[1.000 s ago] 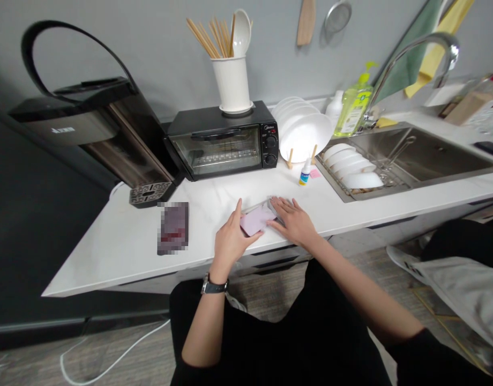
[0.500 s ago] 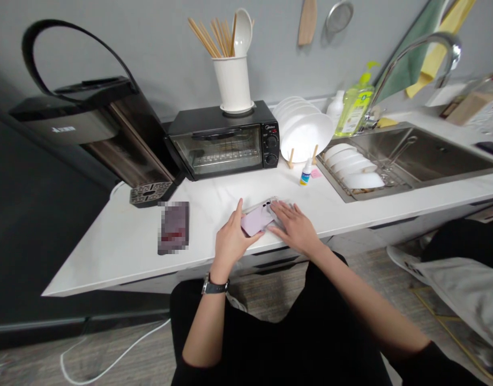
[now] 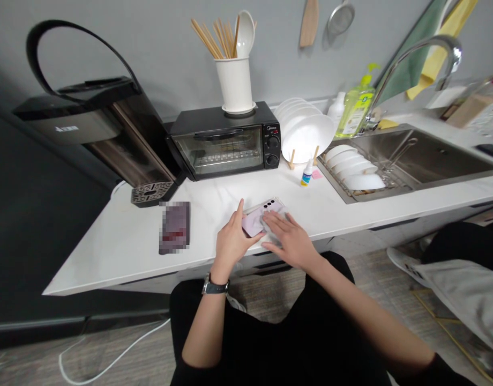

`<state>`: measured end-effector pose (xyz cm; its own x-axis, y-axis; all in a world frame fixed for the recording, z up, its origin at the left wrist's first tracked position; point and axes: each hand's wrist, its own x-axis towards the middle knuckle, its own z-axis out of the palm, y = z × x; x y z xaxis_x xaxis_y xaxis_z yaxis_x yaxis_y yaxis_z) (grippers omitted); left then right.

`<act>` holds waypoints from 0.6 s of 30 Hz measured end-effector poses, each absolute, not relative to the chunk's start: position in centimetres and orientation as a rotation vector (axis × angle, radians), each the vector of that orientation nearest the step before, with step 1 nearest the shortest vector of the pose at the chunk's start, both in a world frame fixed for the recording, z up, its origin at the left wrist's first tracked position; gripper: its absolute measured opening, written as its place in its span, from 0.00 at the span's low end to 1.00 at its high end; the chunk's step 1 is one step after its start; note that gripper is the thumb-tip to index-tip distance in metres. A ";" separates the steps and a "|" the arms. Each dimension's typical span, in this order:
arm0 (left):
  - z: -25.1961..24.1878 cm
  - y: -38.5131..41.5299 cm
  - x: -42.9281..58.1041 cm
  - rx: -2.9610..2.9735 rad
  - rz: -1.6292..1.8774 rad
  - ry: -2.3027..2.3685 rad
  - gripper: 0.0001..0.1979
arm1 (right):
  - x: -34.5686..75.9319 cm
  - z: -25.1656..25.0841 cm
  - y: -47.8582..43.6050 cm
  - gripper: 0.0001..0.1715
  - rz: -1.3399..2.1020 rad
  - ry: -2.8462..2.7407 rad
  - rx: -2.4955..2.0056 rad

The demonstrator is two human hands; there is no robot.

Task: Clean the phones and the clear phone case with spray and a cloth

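Note:
On the white countertop lies a lilac phone, back side up, with dark round camera lenses at its upper right end. My left hand grips the phone's left end between thumb and fingers. Over the phone's right part, my right hand presses a thin pale grey cloth against its back. Most of that cloth is hidden under my fingers. A small spray bottle with a blue and yellow label stands behind the phone, beside a pink slip of paper.
A dark, blurred-out flat object lies on the left. Behind stand a drink dispenser, a toaster oven bearing a white utensil holder, and racked white plates. On the right is a sink with bowls.
My right hand has slid toward me and slightly left along the phone with the cloth, uncovering the camera lenses. My left hand keeps its grip.

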<state>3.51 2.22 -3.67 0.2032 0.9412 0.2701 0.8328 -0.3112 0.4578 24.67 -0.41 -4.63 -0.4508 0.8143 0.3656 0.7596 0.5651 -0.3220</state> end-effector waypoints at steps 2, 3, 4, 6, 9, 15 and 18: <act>-3.7 2.2 3.5 2.256 0.769 1.709 0.57 | 26.0 -4.8 1.1 0.40 0.091 -2.251 -1.409; -3.7 2.2 3.5 2.254 0.773 1.713 0.58 | 26.2 -4.9 2.0 0.40 0.071 -2.224 -1.460; -3.7 2.2 3.5 2.253 0.775 1.717 0.57 | 26.0 -4.9 2.7 0.41 0.060 -2.204 -1.493; -3.7 2.3 3.4 2.255 0.768 1.725 0.56 | 24.7 -4.9 3.6 0.44 0.064 -2.192 -1.495; -3.7 2.3 3.3 2.282 0.731 1.702 0.54 | 21.8 -4.6 2.8 0.47 0.139 -2.255 -1.329; -3.7 2.2 3.3 2.280 0.739 1.723 0.47 | 21.9 -4.4 -1.2 0.44 0.278 -2.399 -1.010; -3.8 2.2 3.4 2.286 0.748 1.688 0.55 | 24.8 -4.7 -0.1 0.38 0.203 -2.320 -1.192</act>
